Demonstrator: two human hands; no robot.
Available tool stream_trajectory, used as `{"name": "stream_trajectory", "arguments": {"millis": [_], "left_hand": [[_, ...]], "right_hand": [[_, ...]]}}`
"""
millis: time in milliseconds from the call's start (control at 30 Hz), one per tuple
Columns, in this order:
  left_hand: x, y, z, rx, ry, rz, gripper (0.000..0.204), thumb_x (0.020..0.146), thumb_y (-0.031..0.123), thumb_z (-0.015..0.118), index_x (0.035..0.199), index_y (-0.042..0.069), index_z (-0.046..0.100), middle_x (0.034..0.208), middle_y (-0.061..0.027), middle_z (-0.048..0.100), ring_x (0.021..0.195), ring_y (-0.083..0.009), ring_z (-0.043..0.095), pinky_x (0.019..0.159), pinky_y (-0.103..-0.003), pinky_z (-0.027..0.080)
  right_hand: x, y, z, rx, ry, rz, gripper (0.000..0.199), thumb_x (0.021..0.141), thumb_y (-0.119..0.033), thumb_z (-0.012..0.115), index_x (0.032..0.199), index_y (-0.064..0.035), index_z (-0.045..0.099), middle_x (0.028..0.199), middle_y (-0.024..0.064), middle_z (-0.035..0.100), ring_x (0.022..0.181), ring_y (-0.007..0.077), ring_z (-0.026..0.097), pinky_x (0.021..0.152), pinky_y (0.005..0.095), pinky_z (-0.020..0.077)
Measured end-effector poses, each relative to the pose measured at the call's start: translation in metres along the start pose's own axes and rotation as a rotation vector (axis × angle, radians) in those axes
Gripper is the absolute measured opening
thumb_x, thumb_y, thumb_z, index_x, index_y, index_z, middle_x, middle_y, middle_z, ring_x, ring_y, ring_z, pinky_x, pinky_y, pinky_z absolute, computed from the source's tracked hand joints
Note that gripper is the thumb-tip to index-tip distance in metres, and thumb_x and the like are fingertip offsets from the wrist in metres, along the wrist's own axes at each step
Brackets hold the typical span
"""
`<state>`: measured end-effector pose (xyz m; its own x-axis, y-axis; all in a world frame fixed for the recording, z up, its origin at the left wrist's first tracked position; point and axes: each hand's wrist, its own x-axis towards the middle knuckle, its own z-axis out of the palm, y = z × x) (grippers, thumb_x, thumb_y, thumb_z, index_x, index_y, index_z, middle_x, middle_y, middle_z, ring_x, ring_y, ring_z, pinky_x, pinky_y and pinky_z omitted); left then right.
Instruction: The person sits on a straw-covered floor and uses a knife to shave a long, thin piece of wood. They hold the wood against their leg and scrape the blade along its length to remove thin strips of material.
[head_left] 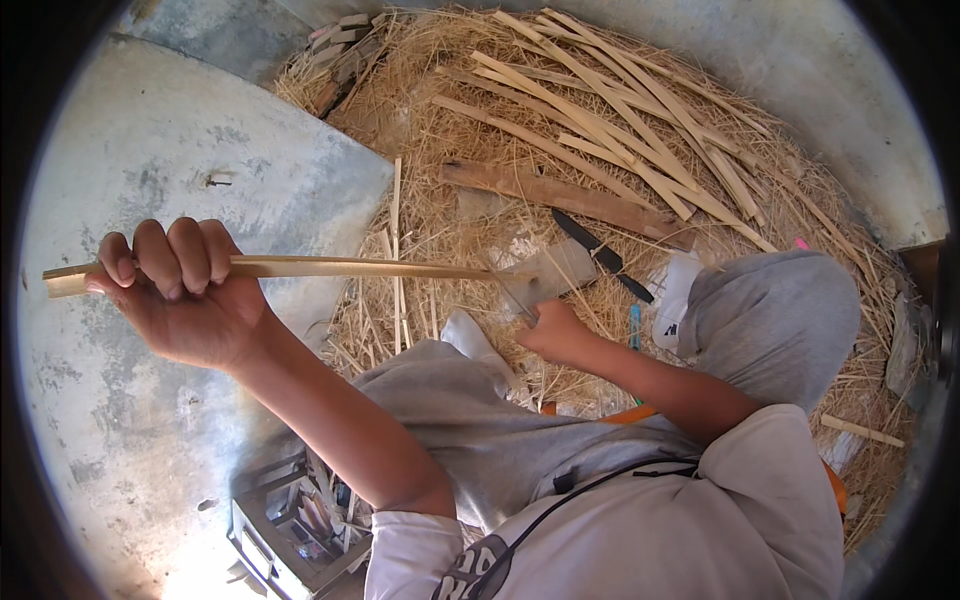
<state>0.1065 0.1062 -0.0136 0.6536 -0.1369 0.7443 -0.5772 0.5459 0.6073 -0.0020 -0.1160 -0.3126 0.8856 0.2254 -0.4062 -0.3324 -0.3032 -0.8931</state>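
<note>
1. Head view: the left hand (185, 300) is raised at the left, fingers wrapped round a pale split strip (350, 267); a short end projects beyond the fist.
2. The strip runs rightward over the straw-like shavings (430, 130) to just above the right hand (555, 332). The high left grip presumably steadies its length.
3. The right hand is held low in a narrow fist, apparently closed on a thin dark item (516, 302) meeting the strip's far end; this placement probably lets it bear on the strip there.
4. A black knife (605, 256) lies beyond the right hand, probably parked within reach. More pale strips (640, 110) lie together farther off, probably to keep them out of the working area.
5. Not determinable: the item's type, since the fist covers most of it, and whether it touches the strip.
6. The crate (262, 545) is partly covered by the person's sleeve; its contents are hard to identify.
</note>
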Motion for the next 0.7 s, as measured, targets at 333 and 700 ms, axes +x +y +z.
{"name": "stream_trajectory", "arguments": {"millis": [333, 700], "left_hand": [[-0.001, 0.002, 0.012, 0.014, 0.013, 0.022, 0.037, 0.110, 0.039, 0.034, 0.087, 0.014, 0.050, 0.055, 0.0036, 0.026, 0.043, -0.0086, 0.018, 0.036, -0.026, 0.018], [0.003, -0.007, 0.032, 0.293, 0.269, 0.047, 0.033, 0.110, 0.037, 0.039, 0.087, 0.014, 0.047, 0.062, 0.0043, 0.026, 0.052, -0.0087, 0.020, 0.043, -0.025, 0.020]], "right_hand": [[0.009, 0.034, -0.018, -0.039, -0.167, 0.412, 0.021, 0.080, -0.015, 0.067, 0.081, 0.0037, 0.059, 0.058, 0.0079, 0.058, 0.054, 0.0166, 0.057, 0.052, 0.0368, 0.0455], [-0.003, 0.099, 0.033, 0.094, 0.056, -0.084, 0.024, 0.077, -0.018, 0.071, 0.082, 0.0042, 0.063, 0.065, 0.0136, 0.062, 0.060, 0.0215, 0.059, 0.058, 0.0378, 0.0469]]}}
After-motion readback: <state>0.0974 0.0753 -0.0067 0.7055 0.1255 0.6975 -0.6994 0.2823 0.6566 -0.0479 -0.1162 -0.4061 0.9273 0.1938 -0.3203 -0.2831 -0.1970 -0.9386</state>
